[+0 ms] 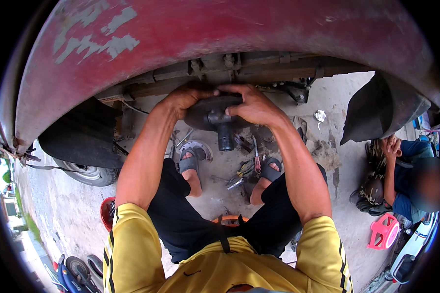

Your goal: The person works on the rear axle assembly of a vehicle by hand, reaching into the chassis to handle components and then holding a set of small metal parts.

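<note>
Obscured bits, near and far.
Dark round part (198, 118): partly covered by left grip (185, 99) and right grip (252, 105). Right of both: person's face (430, 184), blurred. Well below left: blue motorbike (67, 277), cut off.

The drum (199, 116) is a dark grey-to-black, broad, rounded part located at 12 o'clock in my view. Its wide face is tilted toward me. A short, thick tube (225, 138) projects from the face at the drum's 6 o'clock side and points toward 6 o'clock. A raised collar stands at the tube's base. The surface is dull and dark throughout. My left hand (187, 97) grips the rim at 10 o'clock; my right hand (253, 105) grips it at 2 o'clock, thumb toward the collar. My hands hide part of the upper rim.
</note>
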Available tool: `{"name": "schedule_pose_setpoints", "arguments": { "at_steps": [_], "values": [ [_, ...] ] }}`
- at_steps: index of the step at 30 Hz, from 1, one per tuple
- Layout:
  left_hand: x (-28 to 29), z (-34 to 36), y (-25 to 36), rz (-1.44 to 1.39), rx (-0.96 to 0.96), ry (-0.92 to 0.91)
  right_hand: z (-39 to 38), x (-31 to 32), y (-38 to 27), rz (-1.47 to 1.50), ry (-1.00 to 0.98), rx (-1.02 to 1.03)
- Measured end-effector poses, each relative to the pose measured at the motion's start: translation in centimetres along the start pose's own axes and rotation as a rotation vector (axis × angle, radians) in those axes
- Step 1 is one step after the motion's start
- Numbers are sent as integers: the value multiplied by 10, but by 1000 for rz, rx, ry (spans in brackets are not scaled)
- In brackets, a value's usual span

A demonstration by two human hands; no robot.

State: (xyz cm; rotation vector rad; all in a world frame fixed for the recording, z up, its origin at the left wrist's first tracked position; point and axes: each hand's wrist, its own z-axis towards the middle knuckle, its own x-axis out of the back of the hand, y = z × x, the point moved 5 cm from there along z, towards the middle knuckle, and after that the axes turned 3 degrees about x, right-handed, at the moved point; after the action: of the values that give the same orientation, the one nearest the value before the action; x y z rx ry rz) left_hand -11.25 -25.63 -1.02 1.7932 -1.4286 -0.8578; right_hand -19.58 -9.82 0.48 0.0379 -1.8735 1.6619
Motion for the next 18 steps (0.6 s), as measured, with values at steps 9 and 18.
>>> {"name": "schedule_pose_setpoints", "arguments": {
  "at_steps": [9,18],
  "values": [
    [0,4,-6,29,15,88,-2,1,-7,-18,26,33],
    [1,2,-1,-7,9,14,-2,2,-7,13,18,23]
  ]
}}
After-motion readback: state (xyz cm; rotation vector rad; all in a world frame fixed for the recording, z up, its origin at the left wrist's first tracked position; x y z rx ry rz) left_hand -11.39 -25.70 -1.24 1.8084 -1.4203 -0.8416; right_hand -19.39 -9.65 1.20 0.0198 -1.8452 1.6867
